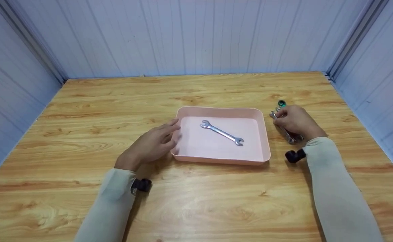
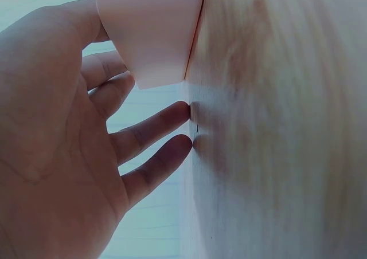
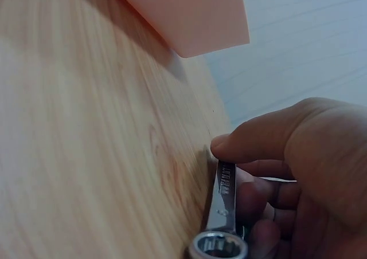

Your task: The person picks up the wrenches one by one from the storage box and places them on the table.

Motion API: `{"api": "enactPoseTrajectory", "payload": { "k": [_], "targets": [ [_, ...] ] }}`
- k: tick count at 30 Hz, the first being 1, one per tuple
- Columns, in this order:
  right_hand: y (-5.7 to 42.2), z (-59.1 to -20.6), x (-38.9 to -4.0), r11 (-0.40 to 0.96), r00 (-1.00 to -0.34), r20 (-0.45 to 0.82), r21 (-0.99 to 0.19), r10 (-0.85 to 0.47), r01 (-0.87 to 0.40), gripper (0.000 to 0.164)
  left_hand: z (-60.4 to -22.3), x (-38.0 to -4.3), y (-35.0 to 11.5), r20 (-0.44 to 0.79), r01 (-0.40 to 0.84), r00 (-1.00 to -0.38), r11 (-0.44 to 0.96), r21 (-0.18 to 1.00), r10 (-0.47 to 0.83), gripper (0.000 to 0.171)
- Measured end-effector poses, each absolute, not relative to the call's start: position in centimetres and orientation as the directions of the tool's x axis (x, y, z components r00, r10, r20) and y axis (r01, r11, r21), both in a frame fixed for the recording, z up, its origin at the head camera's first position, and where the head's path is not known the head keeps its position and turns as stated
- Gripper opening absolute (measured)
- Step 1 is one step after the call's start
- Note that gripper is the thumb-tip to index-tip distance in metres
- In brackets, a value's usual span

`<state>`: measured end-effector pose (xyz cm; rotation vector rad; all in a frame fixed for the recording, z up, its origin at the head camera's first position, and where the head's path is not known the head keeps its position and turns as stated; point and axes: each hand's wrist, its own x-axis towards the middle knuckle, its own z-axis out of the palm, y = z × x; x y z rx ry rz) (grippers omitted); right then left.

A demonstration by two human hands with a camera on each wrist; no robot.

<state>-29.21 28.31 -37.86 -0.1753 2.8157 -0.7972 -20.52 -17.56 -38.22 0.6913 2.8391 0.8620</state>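
Note:
In the head view, a pink tray (image 1: pixel 221 161) stands on the table with a double open-ended wrench (image 1: pixel 221 132) lying aslant inside. My left hand (image 1: pixel 154 143) is at the tray's left side, fingers loosely spread and touching its wall. In the left wrist view, the thumb rests against the pink wall (image 2: pixel 152 30), and two lower fingertips reach the tabletop. Right of the tray, my right hand (image 1: pixel 297 121) pinches a combination wrench (image 1: pixel 285 132) between thumb and fingers. Its ring end (image 3: pixel 218 246) shows in the right wrist view. The hand partly hides other wrenches beneath it.
A wrench end with a green part (image 1: pixel 281 103) sticks out beyond the right hand. The wood-grained table (image 1: pixel 196 201) is bounded by pale panel walls (image 1: pixel 203 37) at the back and both sides. A dark wrist camera (image 1: pixel 295 156) hangs below the right wrist.

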Motion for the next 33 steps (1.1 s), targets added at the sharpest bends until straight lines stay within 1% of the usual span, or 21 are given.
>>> {"api": "enactPoseTrajectory", "payload": {
  "k": [6, 13, 18, 21, 26, 29, 33],
  "targets": [
    [28.9, -37.4, -29.0, 0.824, -0.969, -0.156, -0.562, -0.191, -0.072, 0.035, -38.1, -20.6, -17.4, 0.040, 0.386, -0.898, 0.739, 0.553, 0.439, 0.050],
    [28.9, -37.2, -29.0, 0.809, -0.973, -0.166, -0.586, -0.161, -0.034, 0.040, -37.9, -20.6, -17.3, 0.023, 0.374, -0.902, 0.752, 0.542, 0.432, 0.050],
    [28.3, -37.2, -29.0, 0.799, -0.975, -0.164, -0.600, -0.147, -0.020, 0.039, -38.0, -20.4, -17.5, 0.017, 0.379, -0.898, 0.754, 0.536, 0.439, 0.050],
    [27.9, -37.2, -29.0, 0.761, -0.977, -0.152, -0.649, -0.147, -0.014, 0.037, -38.1, -20.4, -17.7, 0.026, 0.407, -0.885, 0.744, 0.530, 0.466, 0.054],
    [26.9, -36.6, -28.6, 0.662, -0.979, -0.146, -0.750, -0.145, 0.014, 0.038, -38.0, -20.6, -17.9, 0.033, 0.438, -0.867, 0.730, 0.525, 0.497, 0.064],
    [25.9, -36.2, -28.4, 0.635, -0.979, -0.131, -0.772, -0.155, 0.003, 0.039, -38.0, -20.6, -17.9, 0.032, 0.443, -0.863, 0.727, 0.524, 0.504, 0.066],
    [24.5, -35.6, -28.2, 0.612, -0.981, -0.077, -0.790, -0.179, -0.050, 0.037, -38.0, -20.5, -17.8, 0.030, 0.440, -0.865, 0.728, 0.525, 0.501, 0.066]
  ]
}}
